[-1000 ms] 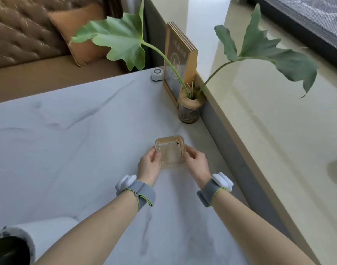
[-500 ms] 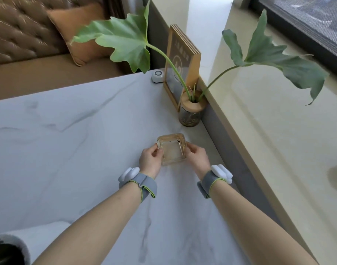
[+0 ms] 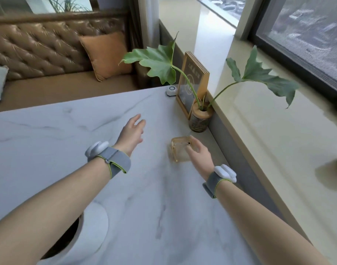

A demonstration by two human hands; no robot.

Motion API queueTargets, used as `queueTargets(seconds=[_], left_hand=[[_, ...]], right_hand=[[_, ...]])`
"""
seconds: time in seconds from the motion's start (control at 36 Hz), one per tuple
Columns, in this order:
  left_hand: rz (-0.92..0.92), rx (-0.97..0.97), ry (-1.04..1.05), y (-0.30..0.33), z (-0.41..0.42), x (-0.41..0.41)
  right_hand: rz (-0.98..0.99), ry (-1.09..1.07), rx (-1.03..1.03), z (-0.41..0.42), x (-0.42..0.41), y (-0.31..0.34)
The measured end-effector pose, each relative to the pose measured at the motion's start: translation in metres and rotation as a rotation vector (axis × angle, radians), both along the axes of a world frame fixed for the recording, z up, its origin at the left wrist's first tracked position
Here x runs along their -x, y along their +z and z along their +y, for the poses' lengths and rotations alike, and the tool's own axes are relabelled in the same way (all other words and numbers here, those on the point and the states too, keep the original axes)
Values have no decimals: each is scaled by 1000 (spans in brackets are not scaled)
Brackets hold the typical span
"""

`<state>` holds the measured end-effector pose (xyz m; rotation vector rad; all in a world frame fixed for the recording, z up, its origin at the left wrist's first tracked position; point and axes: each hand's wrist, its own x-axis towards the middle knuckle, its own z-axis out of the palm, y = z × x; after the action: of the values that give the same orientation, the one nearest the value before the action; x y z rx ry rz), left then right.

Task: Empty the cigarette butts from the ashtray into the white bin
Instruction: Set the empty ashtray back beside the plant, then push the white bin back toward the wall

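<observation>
Amber glass, that's the ashtray [image 3: 180, 149], sitting flat on the marble table [image 3: 49, 134] near its right edge, just in front of the plant jar [image 3: 199, 121]. A dark speck shows inside by the far rim; whether it is a butt, too small to tell. The right hand [image 3: 199, 154] hovers at the ashtray's near right corner, fingers loosely curled and a little apart, closed on nothing; whether the fingertips touch the glass I cannot tell. The left hand [image 3: 132, 133] is out over bare marble, well apart from the ashtray, fingers spread and relaxed, holding nothing. Both wrists wear grey bands with white pods. Down at lower left, under the left forearm, the white bin [image 3: 93, 226] shows its rim and dark mouth. A wooden sign [image 3: 192, 81] stands behind the jar.
</observation>
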<state>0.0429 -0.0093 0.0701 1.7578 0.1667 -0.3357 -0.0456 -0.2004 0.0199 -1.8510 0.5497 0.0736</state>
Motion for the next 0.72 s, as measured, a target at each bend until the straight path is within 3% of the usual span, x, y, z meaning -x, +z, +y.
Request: queueTargets(seconds=[0.19,0.44,0.72], left_hand=[[-69,-32,115,44,105,45],[-41,-42,219,50,200,100],[180,-70,125,19,255,152]], right_hand=[[-90,104,-63,68,27,42],[-75,332,-84,159,70,58],[71,465,-152,228,109,54]])
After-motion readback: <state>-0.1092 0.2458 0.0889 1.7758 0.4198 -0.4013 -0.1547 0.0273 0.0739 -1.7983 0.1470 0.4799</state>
